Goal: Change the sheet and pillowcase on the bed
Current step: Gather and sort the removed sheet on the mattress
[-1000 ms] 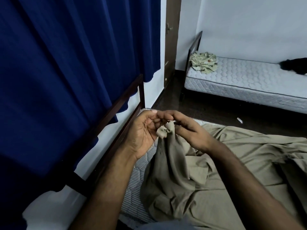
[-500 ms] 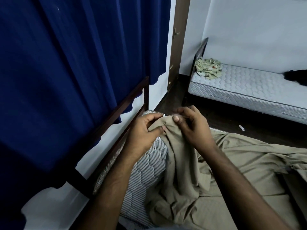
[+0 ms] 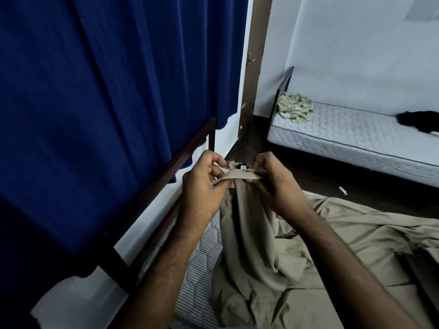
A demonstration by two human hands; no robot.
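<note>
A khaki sheet point(image 3: 273, 252) lies rumpled over the striped quilted mattress point(image 3: 204, 257) of the near bed. One corner of the sheet is lifted above the mattress's far corner. My left hand point(image 3: 202, 186) pinches that corner's hem on the left, and my right hand point(image 3: 273, 184) pinches it on the right, so the hem stretches flat between them. A small dark label point(image 3: 242, 166) shows at the hem between my fingers.
A dark wooden headboard point(image 3: 180, 160) and a navy curtain point(image 3: 107, 91) stand close on the left. Across a dark floor strip point(image 3: 308, 176) is a second bare mattress point(image 3: 356, 131) carrying a crumpled patterned cloth point(image 3: 295, 108) and a black item point(image 3: 420, 121). A small white object point(image 3: 342, 190) lies on the floor.
My hands have drawn the sheet's bunched corner apart into a flat hem, revealing the label. The camera has tilted and moved closer to the bed's corner.
</note>
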